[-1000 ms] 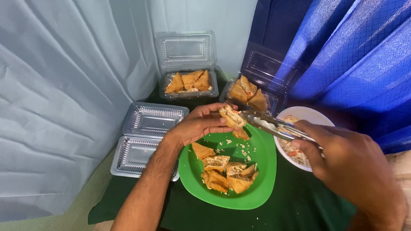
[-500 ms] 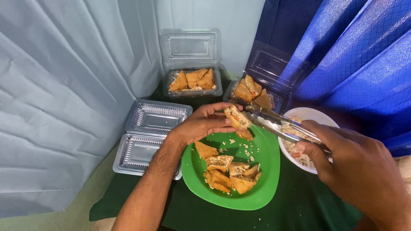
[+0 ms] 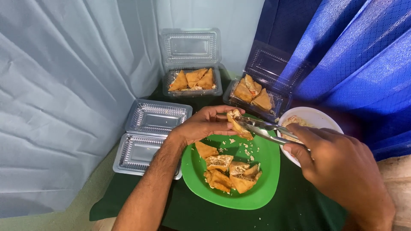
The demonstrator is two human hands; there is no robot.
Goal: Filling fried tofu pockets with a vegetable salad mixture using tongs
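Observation:
My left hand (image 3: 204, 125) holds a fried triangular pastry (image 3: 238, 124) above the far edge of a green plate (image 3: 265, 179). My right hand (image 3: 338, 167) grips metal tongs (image 3: 265, 128), whose tips touch that same pastry. On the plate lie several more fried pastry pieces (image 3: 224, 169) and some crumbs.
An empty clear plastic clamshell box (image 3: 147, 132) lies open at the left. Two more open boxes with pastries (image 3: 192, 79) (image 3: 254, 92) stand at the back. A white bowl of pale filling (image 3: 314, 117) sits at the right. Pale cloth hangs left, blue cloth right, over a dark green table.
The view has shifted slightly. Both hands stay over the plate's far edge, still working the same pastry between fingers and tongs.

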